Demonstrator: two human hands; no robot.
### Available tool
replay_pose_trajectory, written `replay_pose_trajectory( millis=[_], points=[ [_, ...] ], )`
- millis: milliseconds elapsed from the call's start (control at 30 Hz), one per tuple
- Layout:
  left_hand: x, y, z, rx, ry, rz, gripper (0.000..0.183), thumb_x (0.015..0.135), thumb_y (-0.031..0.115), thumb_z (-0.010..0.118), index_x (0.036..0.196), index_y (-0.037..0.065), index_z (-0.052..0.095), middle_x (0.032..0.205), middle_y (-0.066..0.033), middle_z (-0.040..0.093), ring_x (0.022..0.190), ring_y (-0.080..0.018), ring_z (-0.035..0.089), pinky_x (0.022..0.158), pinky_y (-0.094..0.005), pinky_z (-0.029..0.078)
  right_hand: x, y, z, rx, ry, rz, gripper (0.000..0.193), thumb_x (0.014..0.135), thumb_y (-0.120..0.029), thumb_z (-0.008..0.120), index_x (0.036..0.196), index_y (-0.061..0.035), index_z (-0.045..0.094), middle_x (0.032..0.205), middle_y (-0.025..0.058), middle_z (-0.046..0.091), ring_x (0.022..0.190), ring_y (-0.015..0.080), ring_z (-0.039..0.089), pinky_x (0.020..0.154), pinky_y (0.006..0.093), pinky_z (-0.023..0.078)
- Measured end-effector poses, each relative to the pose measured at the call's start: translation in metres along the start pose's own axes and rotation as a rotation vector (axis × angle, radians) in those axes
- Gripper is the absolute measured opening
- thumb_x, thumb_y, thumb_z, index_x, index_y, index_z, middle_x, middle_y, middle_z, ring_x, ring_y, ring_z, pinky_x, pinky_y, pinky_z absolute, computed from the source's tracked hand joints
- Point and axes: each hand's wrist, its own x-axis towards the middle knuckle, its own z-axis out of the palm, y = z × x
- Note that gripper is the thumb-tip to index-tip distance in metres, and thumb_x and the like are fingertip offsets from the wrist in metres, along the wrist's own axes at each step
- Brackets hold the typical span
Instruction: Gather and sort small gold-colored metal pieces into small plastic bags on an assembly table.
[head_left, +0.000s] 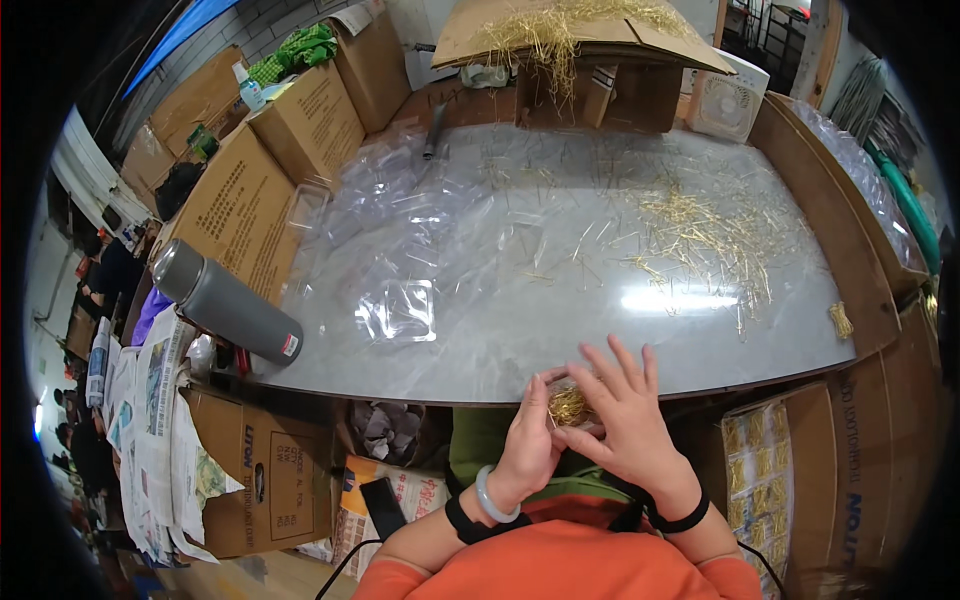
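Note:
At the table's near edge my left hand (pixel 531 440) is closed around the side of a small clear plastic box with a bundle of thin gold wire pieces (pixel 569 407) in it. My right hand (pixel 625 418) lies over the box's other side, its fingers stretched out and spread, thumb near the box's front. Much of the box is hidden by my hands. Many loose gold wire pieces (pixel 700 235) are scattered on the grey table (pixel 520 345) ahead. Empty clear plastic boxes (pixel 400 308) lie together on the left of the table.
A grey bottle (pixel 225 300) leans at the left edge by cardboard boxes (pixel 235 210). At the back, a cardboard box (pixel 600 65) carries more gold wire beside a white fan (pixel 727 105). Filled boxes (pixel 757 470) sit in a carton at lower right. A gold bundle (pixel 840 320) lies far right.

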Motion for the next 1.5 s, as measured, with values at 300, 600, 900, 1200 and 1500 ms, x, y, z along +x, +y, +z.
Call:
replay_pose_trajectory(
  millis=[300, 600, 900, 1200, 1500],
  points=[
    [-0.002, -0.008, 0.001, 0.073, 0.025, -0.051, 0.044, 0.114, 0.04, 0.027, 0.143, 0.009, 0.04, 0.13, -0.0113, 0.056, 0.116, -0.0231, 0.063, 0.098, -0.0396, 0.057, -0.005, -0.002, 0.013, 0.038, 0.118, 0.14, 0.056, 0.087, -0.037, 0.074, 0.134, -0.0087, 0.062, 0.141, 0.0138, 0.059, 0.142, 0.0378, 0.043, 0.119, 0.0676, 0.015],
    [-0.004, 0.004, -0.002, -0.031, 0.011, -0.062, 0.036, 0.114, 0.03, 0.034, 0.142, 0.008, 0.035, 0.132, -0.0164, 0.056, 0.115, -0.0321, 0.067, 0.094, -0.0432, 0.061, -0.007, 0.009, -0.008, 0.058, -0.054, -0.021, 0.067, 0.085, -0.035, 0.077, 0.142, -0.0065, 0.056, 0.154, 0.0149, 0.047, 0.15, 0.0418, 0.031, 0.121, 0.0651, 0.013],
    [-0.004, 0.005, 0.002, 0.01, 0.037, 0.017, 0.037, 0.114, 0.036, 0.036, 0.14, 0.009, 0.036, 0.132, -0.0166, 0.058, 0.117, -0.0284, 0.066, 0.092, -0.0414, 0.061, -0.021, 0.017, 0.006, 0.39, 0.202, 0.154, 0.064, 0.092, -0.026, 0.071, 0.147, -0.0035, 0.049, 0.156, 0.0189, 0.045, 0.148, 0.0427, 0.035, 0.12, 0.0593, 0.023],
    [0.0, 0.0, 0.003, 0.059, 0.059, 0.026, 0.042, 0.114, 0.04, 0.028, 0.139, 0.007, 0.036, 0.124, -0.0252, 0.062, 0.1, -0.0371, 0.073, 0.087, -0.0444, 0.063, -0.027, 0.018, 0.011, 0.416, 0.33, 0.27, 0.041, 0.097, -0.013, 0.064, 0.136, -0.0009, 0.057, 0.132, 0.0171, 0.064, 0.115, 0.0333, 0.064, 0.097, 0.0404, 0.05],
    [0.0, 0.0, 0.005, 0.102, 0.037, -0.033, 0.043, 0.114, 0.041, 0.03, 0.139, 0.007, 0.036, 0.123, -0.0259, 0.061, 0.095, -0.0387, 0.073, 0.083, -0.044, 0.064, -0.023, 0.031, -0.011, 0.699, 0.182, 0.609, 0.013, 0.097, -0.011, 0.066, 0.094, 0.0013, 0.067, 0.073, -0.002, 0.059, 0.068, 0.004, 0.049, 0.06, 0.0243, 0.042]
  ],
)
